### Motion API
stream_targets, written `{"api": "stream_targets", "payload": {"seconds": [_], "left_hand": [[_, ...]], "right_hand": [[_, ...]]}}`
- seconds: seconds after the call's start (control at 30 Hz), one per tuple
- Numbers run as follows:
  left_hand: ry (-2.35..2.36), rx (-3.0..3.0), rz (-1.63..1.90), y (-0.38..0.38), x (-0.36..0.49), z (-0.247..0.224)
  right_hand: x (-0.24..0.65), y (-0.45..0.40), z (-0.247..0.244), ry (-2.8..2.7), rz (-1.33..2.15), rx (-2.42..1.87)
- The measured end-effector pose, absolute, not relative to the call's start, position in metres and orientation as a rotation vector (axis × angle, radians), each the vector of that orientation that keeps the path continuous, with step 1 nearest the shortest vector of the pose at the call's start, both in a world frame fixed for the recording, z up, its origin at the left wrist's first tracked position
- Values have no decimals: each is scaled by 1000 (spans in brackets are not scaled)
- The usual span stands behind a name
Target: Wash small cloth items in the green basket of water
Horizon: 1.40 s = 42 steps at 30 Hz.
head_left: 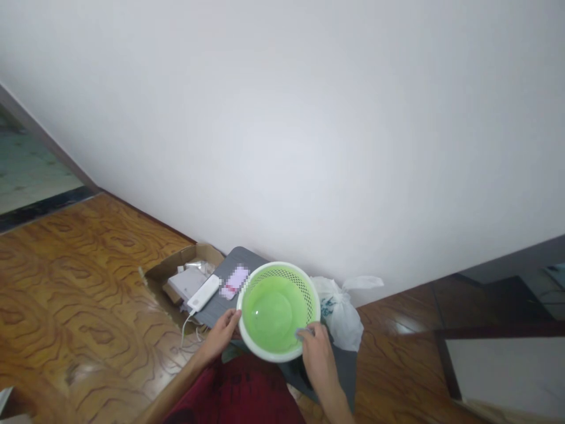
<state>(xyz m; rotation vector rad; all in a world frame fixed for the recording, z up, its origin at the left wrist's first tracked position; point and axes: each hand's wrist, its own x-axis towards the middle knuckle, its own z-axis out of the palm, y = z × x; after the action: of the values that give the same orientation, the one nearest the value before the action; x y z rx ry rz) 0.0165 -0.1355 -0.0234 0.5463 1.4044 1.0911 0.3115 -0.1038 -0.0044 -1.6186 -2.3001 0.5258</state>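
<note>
A round green basin (274, 312) sits inside a white basket (260, 351) with a latticed wall, on a dark grey tabletop (241, 257). At the left rim, my left hand (225, 331) pinches the basket, thumb on top. Over the right rim, my right hand (316, 348) is closed on a small grey-blue piece (302, 334), perhaps a cloth, which reaches into the green basin. The fingers partly hide it, so its kind is unclear.
On the tabletop's left lie a phone (235, 281) and a white power bank (204, 293) with a cable. A knotted white plastic bag (346, 318) stands to the right. Left of the table is a cardboard box (170, 268) holding odds and ends. A white wall (282, 129) rises behind.
</note>
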Motion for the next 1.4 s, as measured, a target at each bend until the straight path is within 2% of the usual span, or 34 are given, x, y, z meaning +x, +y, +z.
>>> {"api": "stream_targets", "payload": {"seconds": [0.17, 0.27, 0.4, 0.7, 0.83, 0.97, 1.17, 1.4], "left_hand": [[1403, 540, 1087, -135, 18, -24], [1384, 548, 1120, -135, 17, -30], [1378, 507, 1126, -136, 20, -37], [1381, 471, 1149, -135, 25, -41], [1381, 495, 1113, -136, 23, -39], [1337, 497, 1126, -138, 23, -32], [1303, 469, 1166, -140, 27, -27], [1346, 458, 1188, -138, 27, -49]], "right_hand": [[263, -113, 21, -2331, 1076, -1477], [226, -103, 37, -2392, 1206, -1377], [201, -96, 38, -2356, 1227, -1349], [245, -87, 35, -2425, 1244, -1502], [213, -83, 36, -2268, 1365, -1414], [189, -87, 32, -2200, 1298, -1375], [229, -93, 33, -2357, 1262, -1482], [252, -97, 15, -2257, 1309, -1500]]}}
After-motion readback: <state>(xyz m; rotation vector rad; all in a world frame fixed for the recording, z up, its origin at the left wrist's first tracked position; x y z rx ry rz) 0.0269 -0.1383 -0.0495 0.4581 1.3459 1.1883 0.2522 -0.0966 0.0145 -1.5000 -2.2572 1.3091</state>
